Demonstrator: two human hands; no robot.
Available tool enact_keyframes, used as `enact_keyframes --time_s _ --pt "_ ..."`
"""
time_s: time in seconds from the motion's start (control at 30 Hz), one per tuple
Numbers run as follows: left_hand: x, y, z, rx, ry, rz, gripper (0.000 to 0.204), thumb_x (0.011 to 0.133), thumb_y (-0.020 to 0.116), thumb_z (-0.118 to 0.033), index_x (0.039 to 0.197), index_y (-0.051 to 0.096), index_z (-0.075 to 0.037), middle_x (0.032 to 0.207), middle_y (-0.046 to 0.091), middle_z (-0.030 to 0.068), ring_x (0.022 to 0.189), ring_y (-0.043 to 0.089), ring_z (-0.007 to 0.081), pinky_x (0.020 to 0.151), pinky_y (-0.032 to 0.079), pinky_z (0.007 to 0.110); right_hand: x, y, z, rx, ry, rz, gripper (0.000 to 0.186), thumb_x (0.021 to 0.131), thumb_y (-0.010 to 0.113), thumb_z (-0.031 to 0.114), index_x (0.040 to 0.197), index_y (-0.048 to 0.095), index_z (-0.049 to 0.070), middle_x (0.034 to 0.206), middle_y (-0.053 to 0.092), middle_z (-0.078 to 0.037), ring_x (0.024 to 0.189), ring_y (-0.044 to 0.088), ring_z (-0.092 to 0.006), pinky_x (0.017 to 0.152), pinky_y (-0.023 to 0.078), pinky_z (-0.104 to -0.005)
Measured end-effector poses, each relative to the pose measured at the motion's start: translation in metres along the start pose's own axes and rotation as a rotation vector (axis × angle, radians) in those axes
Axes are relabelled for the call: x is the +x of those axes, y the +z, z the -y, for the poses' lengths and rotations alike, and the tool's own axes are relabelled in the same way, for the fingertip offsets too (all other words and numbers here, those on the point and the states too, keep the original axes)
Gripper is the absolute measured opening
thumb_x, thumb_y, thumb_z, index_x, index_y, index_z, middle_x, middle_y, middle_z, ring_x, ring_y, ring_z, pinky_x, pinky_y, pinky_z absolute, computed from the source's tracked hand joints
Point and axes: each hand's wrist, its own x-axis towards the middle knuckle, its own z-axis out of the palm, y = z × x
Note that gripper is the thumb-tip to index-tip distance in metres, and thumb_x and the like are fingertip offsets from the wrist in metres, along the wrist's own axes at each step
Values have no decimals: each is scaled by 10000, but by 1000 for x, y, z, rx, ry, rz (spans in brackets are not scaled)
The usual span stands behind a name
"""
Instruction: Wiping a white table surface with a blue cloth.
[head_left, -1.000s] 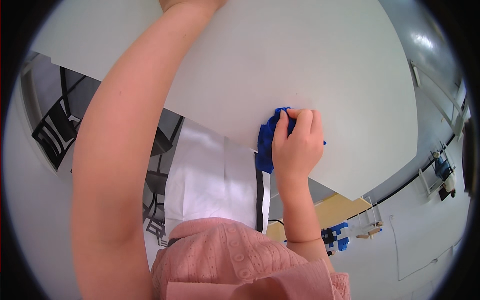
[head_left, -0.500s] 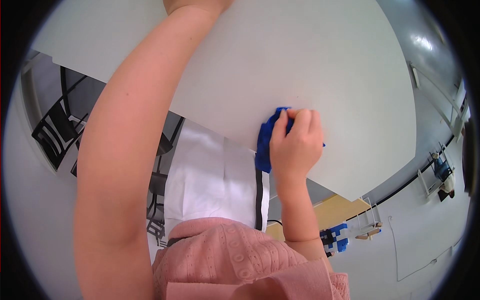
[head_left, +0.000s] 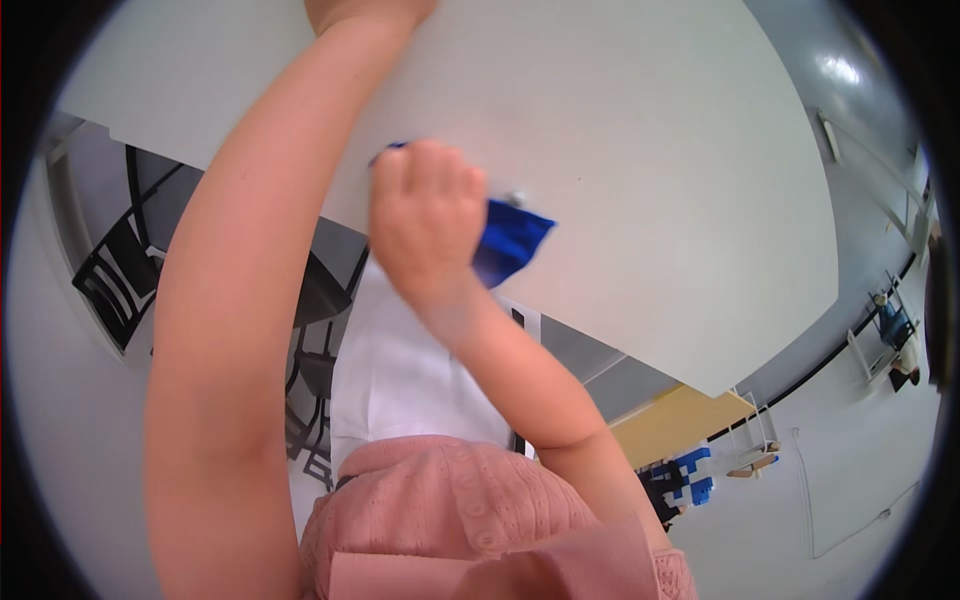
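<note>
My right hand [head_left: 425, 210] is closed on a blue cloth [head_left: 512, 240] against the white tabletop [head_left: 640, 170], close to its near edge. Most of the cloth is under the hand; a loose corner spreads out to the right, and a bit of blue shows past the knuckles. Beside that corner lies a small greyish-white thing [head_left: 514, 198], too blurred to name. My left arm reaches far across the table, and only the wrist end of my left hand [head_left: 370, 10] shows at the top edge. Its fingers are cut off by the picture's border.
Black chairs [head_left: 120, 280] stand beyond the table's left side, with another dark chair [head_left: 325, 290] below the near edge. To the lower right is a light wooden tabletop [head_left: 670, 430]. Farther right, a person [head_left: 900, 345] is by a metal frame, and a cable [head_left: 805, 500] lies on the floor.
My right hand has swept left along the near edge with the blue cloth. The small greyish-white thing has come into view beside it. My left arm has shifted slightly left.
</note>
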Motion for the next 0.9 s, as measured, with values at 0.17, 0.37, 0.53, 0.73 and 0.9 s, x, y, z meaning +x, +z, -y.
enact_keyframes --time_s 0.17,0.37,0.53,0.73,0.9 --pt "1 2 3 7 2 -8 600 926 490 -443 1429 431 -119 1516 382 116 1418 314 286 1140 196 562 -32 -24 -26 67 -22 -7 137 758 609 86 887 588 126 870 551 -47 796 553 -217 685 387 -365" --pt "5 6 11 38 27 -60 606 930 485 -445 1439 414 -125 1522 374 115 1426 297 290 1140 190 567 -99 -113 -183 -303 510 -231 146 922 618 148 979 581 18 972 594 -137 921 573 -311 822 450 -415" --pt "-2 12 7 77 22 -6 621 931 482 -464 1454 393 -141 1538 349 107 1431 289 288 1139 185 576 -112 -183 -295 -377 998 -473 357 969 535 307 1029 589 -41 1021 603 -170 957 573 -330 853 454 -417" --pt "6 30 33 -14 70 -21 667 950 345 -620 1503 318 -247 1585 269 42 1471 208 254 1139 127 597 -81 -107 -194 -412 814 -291 570 1005 440 313 1425 369 -66 1505 245 -298 1406 248 -421 1148 227 -466" --pt "3 35 29 -45 83 -31 656 945 374 -596 1489 347 -230 1573 298 53 1458 239 273 1124 148 623 -40 -53 -103 -55 339 -315 449 941 474 89 1369 469 -47 1408 497 -176 1336 431 -356 1118 309 -444"
